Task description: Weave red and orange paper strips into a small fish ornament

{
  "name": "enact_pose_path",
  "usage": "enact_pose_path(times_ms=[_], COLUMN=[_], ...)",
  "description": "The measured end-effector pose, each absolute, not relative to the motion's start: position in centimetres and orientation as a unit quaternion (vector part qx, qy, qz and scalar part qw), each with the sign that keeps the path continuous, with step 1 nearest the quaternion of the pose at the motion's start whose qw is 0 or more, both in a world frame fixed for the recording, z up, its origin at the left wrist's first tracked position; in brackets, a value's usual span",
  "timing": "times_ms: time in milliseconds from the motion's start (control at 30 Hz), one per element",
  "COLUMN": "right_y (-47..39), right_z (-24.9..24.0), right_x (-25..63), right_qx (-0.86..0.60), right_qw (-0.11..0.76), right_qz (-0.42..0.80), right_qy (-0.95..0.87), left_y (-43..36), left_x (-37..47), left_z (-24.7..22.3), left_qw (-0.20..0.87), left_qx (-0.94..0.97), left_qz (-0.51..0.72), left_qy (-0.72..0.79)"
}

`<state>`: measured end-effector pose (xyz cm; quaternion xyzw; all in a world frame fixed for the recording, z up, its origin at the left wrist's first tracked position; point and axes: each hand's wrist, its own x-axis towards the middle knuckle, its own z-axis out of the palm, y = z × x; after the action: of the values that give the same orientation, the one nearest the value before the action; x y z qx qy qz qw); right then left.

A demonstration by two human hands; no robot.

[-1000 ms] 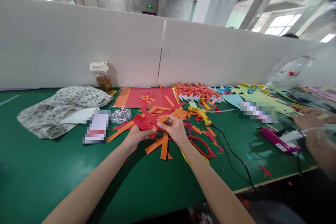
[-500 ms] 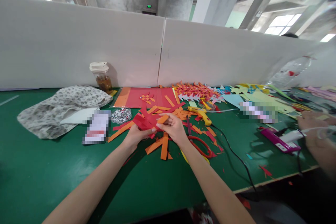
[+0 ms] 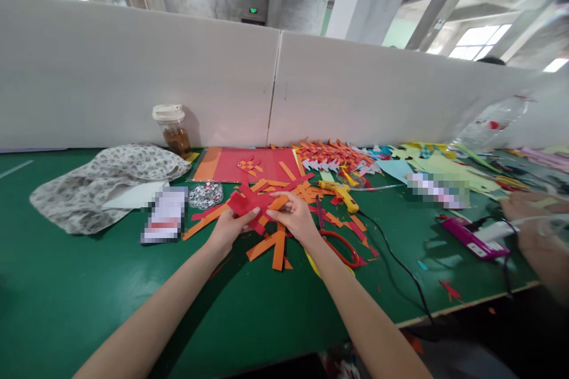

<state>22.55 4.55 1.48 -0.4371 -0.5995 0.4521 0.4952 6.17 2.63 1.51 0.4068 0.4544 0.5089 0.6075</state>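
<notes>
My left hand [image 3: 226, 231] is closed on red paper strips [image 3: 244, 202], thumb on top. My right hand [image 3: 294, 220] pinches an orange paper strip [image 3: 278, 202] between thumb and fingers, close against the red paper. How the strips cross between my hands is partly hidden. Below them, loose orange strips [image 3: 278, 249] lie on the green table [image 3: 249, 320]. Beside my right wrist are scissors [image 3: 342, 247] with red-orange handles. A yellow glue gun [image 3: 340, 192] rests just beyond.
A lidded cup [image 3: 174, 133], patterned cloth [image 3: 106, 183] and bag of googly eyes [image 3: 205, 194] stand left. Behind lie a woven paper fish [image 3: 249, 166] on red sheets and a pile of orange-red fish [image 3: 333, 154]. A co-worker's hand [image 3: 528, 219] is near a purple-and-white device [image 3: 473, 238].
My left thumb has shifted slightly, and the red paper in that hand has turned to show more of its flat face. My right hand has barely moved.
</notes>
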Motion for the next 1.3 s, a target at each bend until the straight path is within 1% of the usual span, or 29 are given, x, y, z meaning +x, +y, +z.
enact_pose_path(times_ms=[200, 367, 433, 567, 667, 933, 1300], right_y=[4.3, 4.4, 4.4, 4.1, 3.9, 4.8, 4.6], right_z=[1.8, 1.6, 1.5, 1.7, 1.9, 1.4, 1.5], right_x=[22.5, 22.2, 22.1, 21.9, 21.8, 22.5, 22.5], right_qx=[-0.427, -0.41, -0.421, -0.43, -0.439, -0.448, -0.44], right_qw=[0.481, 0.518, 0.503, 0.446, 0.45, 0.504, 0.503], right_qz=[0.466, 0.518, 0.542, 0.574, 0.555, 0.51, 0.528], right_qy=[-0.607, -0.543, -0.525, -0.535, -0.545, -0.534, -0.524], left_y=[2.5, 2.6, 2.6, 2.6, 2.6, 3.0, 3.0], left_x=[6.3, 6.3, 6.2, 6.2, 6.1, 6.0, 5.8], left_z=[1.7, 1.6, 1.5, 1.5, 1.4, 1.1, 1.2], left_qw=[0.598, 0.587, 0.579, 0.584, 0.591, 0.619, 0.602], left_qx=[0.387, 0.39, 0.388, 0.378, 0.379, 0.415, 0.399], left_qz=[0.517, 0.544, 0.553, 0.549, 0.535, 0.486, 0.523], left_qy=[0.474, 0.454, 0.458, 0.464, 0.469, 0.456, 0.453])
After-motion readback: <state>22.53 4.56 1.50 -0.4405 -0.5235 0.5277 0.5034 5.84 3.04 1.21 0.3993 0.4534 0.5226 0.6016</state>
